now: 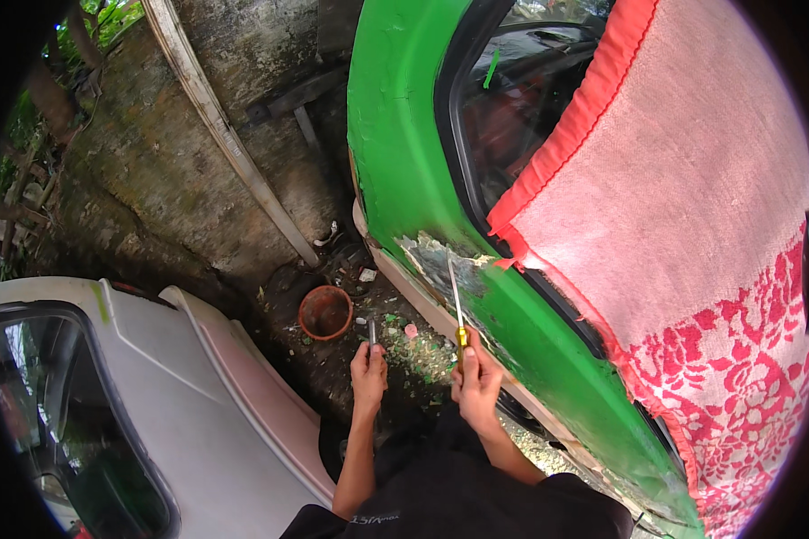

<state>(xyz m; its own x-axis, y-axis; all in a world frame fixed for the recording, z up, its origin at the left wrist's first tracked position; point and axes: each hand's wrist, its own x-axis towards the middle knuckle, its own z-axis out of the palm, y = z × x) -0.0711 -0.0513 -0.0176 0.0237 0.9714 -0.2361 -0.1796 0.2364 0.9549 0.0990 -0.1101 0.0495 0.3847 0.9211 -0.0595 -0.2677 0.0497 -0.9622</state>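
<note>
My right hand (pixel 476 382) grips the yellow handle of a long screwdriver (pixel 456 294); its tip is at a scraped, flaking patch (pixel 436 260) on the green car body (pixel 395 171), touching or very near it. My left hand (pixel 368 368) is closed on a short, narrow metal tool (pixel 373 331), held upright left of the screwdriver and apart from the car; its exact kind is unclear. Bare grey and pale filler show where the green paint is broken.
A white car (pixel 171 395) stands at the left. A pink patterned cloth (pixel 674 180) drapes over the green car. An orange pot (pixel 325 313) sits among paint chips on the dirty ground, below a stained wall (pixel 180 153) with a leaning strip (pixel 234 153). Plants edge the upper left.
</note>
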